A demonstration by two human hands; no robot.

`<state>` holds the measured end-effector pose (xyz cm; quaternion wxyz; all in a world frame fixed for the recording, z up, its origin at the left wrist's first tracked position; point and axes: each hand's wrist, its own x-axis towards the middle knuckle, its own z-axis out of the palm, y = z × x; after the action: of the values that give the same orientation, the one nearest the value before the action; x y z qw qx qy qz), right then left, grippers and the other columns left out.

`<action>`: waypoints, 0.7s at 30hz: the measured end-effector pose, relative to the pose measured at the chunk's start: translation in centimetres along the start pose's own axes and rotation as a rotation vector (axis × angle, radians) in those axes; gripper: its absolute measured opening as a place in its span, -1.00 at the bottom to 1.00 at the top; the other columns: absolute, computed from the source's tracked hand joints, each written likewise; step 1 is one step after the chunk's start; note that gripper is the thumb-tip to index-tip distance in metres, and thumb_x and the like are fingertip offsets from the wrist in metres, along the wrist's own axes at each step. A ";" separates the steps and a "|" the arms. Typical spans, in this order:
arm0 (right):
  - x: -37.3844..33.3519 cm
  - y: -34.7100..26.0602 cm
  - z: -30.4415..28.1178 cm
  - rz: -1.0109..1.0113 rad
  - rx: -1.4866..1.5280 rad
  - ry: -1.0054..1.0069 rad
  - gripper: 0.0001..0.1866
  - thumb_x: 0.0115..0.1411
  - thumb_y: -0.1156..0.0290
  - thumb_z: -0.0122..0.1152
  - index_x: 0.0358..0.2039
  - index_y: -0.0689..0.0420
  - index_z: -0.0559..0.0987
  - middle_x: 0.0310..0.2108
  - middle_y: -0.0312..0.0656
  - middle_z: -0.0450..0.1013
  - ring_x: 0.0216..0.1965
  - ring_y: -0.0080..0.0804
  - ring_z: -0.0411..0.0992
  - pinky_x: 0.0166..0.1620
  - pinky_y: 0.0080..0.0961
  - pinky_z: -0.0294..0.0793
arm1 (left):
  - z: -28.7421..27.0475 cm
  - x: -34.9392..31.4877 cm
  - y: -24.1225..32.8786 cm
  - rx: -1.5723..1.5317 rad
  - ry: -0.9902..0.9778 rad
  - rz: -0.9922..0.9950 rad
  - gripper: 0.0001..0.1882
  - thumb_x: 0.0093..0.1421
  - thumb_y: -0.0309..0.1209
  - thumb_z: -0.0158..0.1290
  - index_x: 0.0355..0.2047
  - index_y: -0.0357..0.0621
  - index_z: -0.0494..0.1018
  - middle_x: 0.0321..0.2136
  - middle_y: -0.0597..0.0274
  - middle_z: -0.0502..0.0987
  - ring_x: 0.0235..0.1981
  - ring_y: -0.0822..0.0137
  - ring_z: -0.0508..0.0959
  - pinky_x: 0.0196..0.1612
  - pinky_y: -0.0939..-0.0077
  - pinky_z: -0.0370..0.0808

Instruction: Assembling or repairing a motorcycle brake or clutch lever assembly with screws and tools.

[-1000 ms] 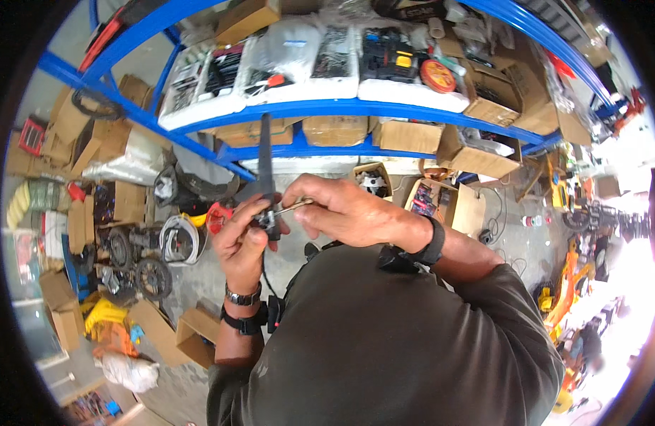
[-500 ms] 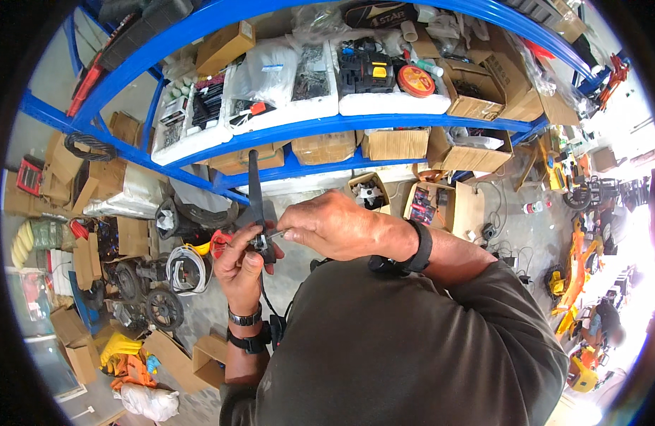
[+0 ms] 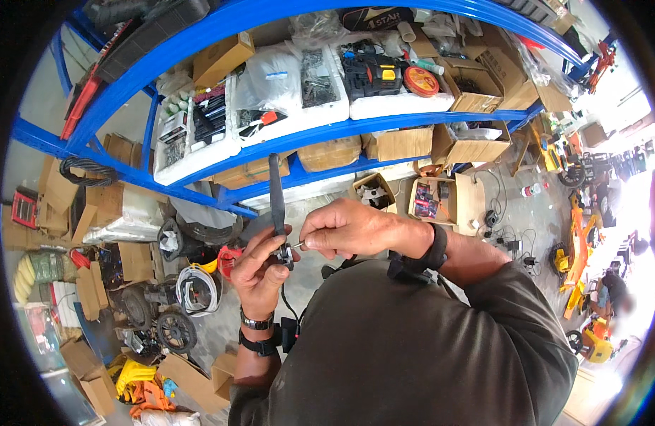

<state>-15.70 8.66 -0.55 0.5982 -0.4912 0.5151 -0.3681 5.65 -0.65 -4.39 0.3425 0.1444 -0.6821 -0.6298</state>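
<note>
My left hand [image 3: 259,275] is closed around the lower end of a long, narrow black blade-shaped part [image 3: 276,192], which points up and away toward the shelf. A small black and silver metal fitting [image 3: 286,258] shows at its base, between the fingers and thumb. From the right, my right hand [image 3: 352,228] pinches a thin metal rod [image 3: 298,246], its tip at the fitting. The rod's other end is hidden in my fingers. A black cable [image 3: 283,292] runs down from near the fitting toward my left wrist.
Ahead stands a blue shelf [image 3: 327,133] with white foam trays [image 3: 398,106] of small parts and cardboard boxes [image 3: 471,148]. On the floor to the left are a coiled white hose [image 3: 198,291], wheels [image 3: 176,332] and cartons. Loose cables [image 3: 494,213] lie at right.
Both hands and the black part have shifted slightly right in the view. The right hand has drawn back a little from the fitting, so more of the thin rod shows.
</note>
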 end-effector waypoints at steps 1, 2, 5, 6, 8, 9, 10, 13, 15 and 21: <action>0.3 -0.1 0.6 0.011 -0.029 0.067 -0.78 0.33 0.31 0.04 -0.20 0.18 0.53 -0.57 -0.34 0.43 -0.57 -0.65 0.37 -0.49 -0.58 0.40 | -0.5 0.1 -0.4 -0.041 0.009 -0.030 -0.50 0.16 -0.18 0.22 -0.02 -0.31 0.48 -0.02 -0.07 0.49 -0.35 0.31 0.60 -0.43 0.62 0.50; 0.6 0.2 1.1 0.014 -0.026 0.079 -0.78 0.33 0.31 0.04 -0.20 0.18 0.53 -0.57 -0.34 0.43 -0.57 -0.65 0.37 -0.49 -0.58 0.40 | -0.8 0.3 -0.9 -0.046 -0.002 -0.032 -0.50 0.16 -0.18 0.22 -0.02 -0.31 0.48 -0.02 -0.07 0.49 -0.35 0.31 0.60 -0.43 0.62 0.50; 1.5 0.8 2.3 -0.240 -0.154 0.261 -0.79 0.30 0.39 0.06 -0.10 0.19 0.47 -0.52 -0.24 0.48 -0.52 -0.51 0.46 -0.42 -0.48 0.46 | -2.1 1.0 -2.0 -0.131 -0.028 -0.055 -0.54 0.20 -0.21 0.18 -0.01 -0.29 0.47 -0.03 -0.03 0.49 -0.39 0.35 0.58 -0.50 0.68 0.44; 1.7 0.8 2.5 -0.272 -0.188 0.324 -0.80 0.26 0.43 0.08 -0.13 0.19 0.46 -0.51 -0.17 0.50 -0.52 -0.37 0.49 -0.43 -0.42 0.46 | -2.3 1.3 -2.3 -0.138 -0.038 -0.060 -0.54 0.20 -0.21 0.18 -0.01 -0.29 0.47 -0.03 -0.03 0.49 -0.39 0.35 0.58 -0.50 0.68 0.44; 1.9 1.2 2.6 -0.300 -0.223 0.394 -0.82 0.22 0.46 0.10 -0.17 0.20 0.45 -0.50 -0.10 0.53 -0.52 -0.23 0.52 -0.44 -0.36 0.47 | -2.6 1.9 -2.9 -0.157 -0.065 -0.102 -0.54 0.23 -0.21 0.15 0.01 -0.28 0.46 -0.04 -0.03 0.51 -0.38 0.35 0.59 -0.50 0.67 0.44; 2.1 1.9 2.4 -0.345 -0.343 0.459 -0.82 0.20 0.47 0.11 -0.18 0.19 0.44 -0.51 -0.05 0.51 -0.50 -0.13 0.52 -0.44 -0.31 0.47 | -2.5 2.2 -3.2 -0.160 -0.070 -0.103 -0.54 0.23 -0.21 0.15 0.01 -0.28 0.46 -0.04 -0.03 0.51 -0.38 0.35 0.59 -0.50 0.67 0.44; 2.1 2.3 2.2 -0.390 -0.465 0.521 -0.81 0.18 0.48 0.12 -0.18 0.18 0.43 -0.53 -0.01 0.50 -0.48 -0.02 0.53 -0.44 -0.25 0.47 | -2.3 2.5 -3.4 -0.190 -0.077 -0.143 -0.54 0.23 -0.20 0.14 0.02 -0.28 0.45 -0.04 -0.03 0.51 -0.38 0.35 0.59 -0.50 0.67 0.44; 1.6 2.6 0.6 -0.449 -0.637 0.514 -0.82 0.18 0.46 0.15 -0.22 0.18 0.42 -0.56 0.00 0.48 -0.47 0.05 0.52 -0.43 -0.17 0.46 | -1.3 3.4 -4.0 -0.224 -0.082 -0.200 -0.53 0.24 -0.19 0.14 0.03 -0.27 0.44 -0.04 -0.02 0.52 -0.38 0.37 0.59 -0.51 0.67 0.44; 1.0 2.7 -0.8 -0.437 -0.639 0.479 -0.83 0.18 0.46 0.15 -0.22 0.17 0.42 -0.58 -0.02 0.47 -0.46 0.04 0.52 -0.43 -0.17 0.46 | -0.3 4.0 -4.2 -0.220 -0.078 -0.222 -0.52 0.24 -0.18 0.14 0.04 -0.27 0.44 -0.04 -0.03 0.52 -0.38 0.37 0.59 -0.51 0.67 0.44; -0.9 2.1 -5.7 -0.368 -0.299 0.280 -0.90 0.23 0.44 0.14 -0.27 0.16 0.48 -0.60 -0.14 0.45 -0.52 -0.21 0.51 -0.42 -0.30 0.45 | 3.3 6.6 -3.2 -0.145 -0.090 -0.152 -0.51 0.20 -0.19 0.18 0.03 -0.25 0.45 -0.02 -0.04 0.51 -0.35 0.37 0.60 -0.49 0.68 0.45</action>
<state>-21.56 8.87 -2.24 0.3649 -0.6040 0.5434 -0.4548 -2.03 -2.82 -5.49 0.2725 0.1421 -0.6365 -0.7074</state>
